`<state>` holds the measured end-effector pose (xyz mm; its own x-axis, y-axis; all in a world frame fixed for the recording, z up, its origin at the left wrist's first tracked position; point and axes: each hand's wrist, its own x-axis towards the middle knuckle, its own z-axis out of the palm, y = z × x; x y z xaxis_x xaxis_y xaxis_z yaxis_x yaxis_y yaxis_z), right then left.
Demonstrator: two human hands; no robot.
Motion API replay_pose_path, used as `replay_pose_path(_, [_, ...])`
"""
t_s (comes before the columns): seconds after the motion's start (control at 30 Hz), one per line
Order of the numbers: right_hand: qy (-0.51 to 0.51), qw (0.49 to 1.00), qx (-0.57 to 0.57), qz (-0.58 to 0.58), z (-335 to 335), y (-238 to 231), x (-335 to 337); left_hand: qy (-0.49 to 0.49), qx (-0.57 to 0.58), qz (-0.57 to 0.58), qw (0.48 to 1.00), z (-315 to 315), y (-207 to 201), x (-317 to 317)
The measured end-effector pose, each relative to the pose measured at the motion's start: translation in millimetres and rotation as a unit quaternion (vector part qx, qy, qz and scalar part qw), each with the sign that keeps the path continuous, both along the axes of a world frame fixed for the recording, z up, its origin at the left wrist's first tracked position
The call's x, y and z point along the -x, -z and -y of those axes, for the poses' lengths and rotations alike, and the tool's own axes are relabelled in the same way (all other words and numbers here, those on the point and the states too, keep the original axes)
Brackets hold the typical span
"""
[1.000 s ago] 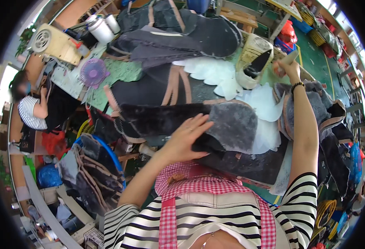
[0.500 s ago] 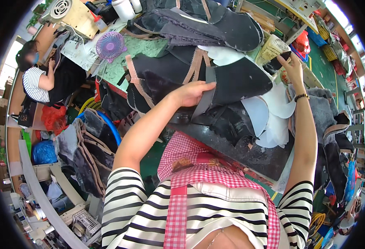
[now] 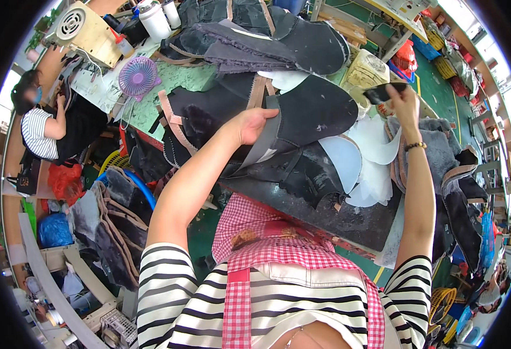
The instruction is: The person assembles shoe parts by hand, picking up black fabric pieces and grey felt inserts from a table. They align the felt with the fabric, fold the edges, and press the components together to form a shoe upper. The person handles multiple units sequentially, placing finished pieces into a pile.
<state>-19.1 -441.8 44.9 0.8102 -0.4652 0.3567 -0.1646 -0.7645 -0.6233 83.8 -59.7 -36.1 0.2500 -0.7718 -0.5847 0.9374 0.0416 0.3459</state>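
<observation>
My left hand [image 3: 254, 126] is closed on the edge of a black boot upper [image 3: 315, 107], thumb on top beside a grey strip [image 3: 269, 132] that runs across the piece. The upper lies over other dark pieces on the bench. My right hand [image 3: 405, 109] pinches a flat, dark, blade-like piece [image 3: 385, 93], whose exact kind I cannot make out. It is held next to a stained, yellowish container [image 3: 367, 71], above the bench's right side. Below the upper lie pale curved sheets [image 3: 372, 192] and a crumpled black piece [image 3: 316, 174].
A stack of dark, fleecy boot pieces [image 3: 255, 55] covers the far bench. A purple fan [image 3: 139, 77] and a cream machine [image 3: 84, 29] stand at the far left. Grey lined pieces [image 3: 438, 145] hang at the right edge. Another person [image 3: 40, 125] works at the left.
My right hand has turned the dark piece from upright to nearly level, beside the container. My left hand keeps its hold on the upper. The whole view has shifted slightly.
</observation>
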Motion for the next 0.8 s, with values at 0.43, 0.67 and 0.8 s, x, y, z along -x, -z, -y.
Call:
replay_pose_path(0.43, [-0.142, 0.897, -0.407, 0.096, -82.1, -21.2, 76.0, 0.054, 0.143, -0.004, 0.988, 1.6, -3.5, -4.9])
replay_pose_path(0.67, [-0.132, 0.932, -0.338, -0.012, -207.6, -5.0, -11.2, 0.057, 0.225, -0.009, 0.973, -2.7, 5.8, -4.1])
replay_pose_path(0.8, [-0.114, 0.960, -0.254, 0.024, -216.7, -9.5, -42.0, 0.025, 0.217, 0.026, 0.975, -4.6, 2.4, 0.8])
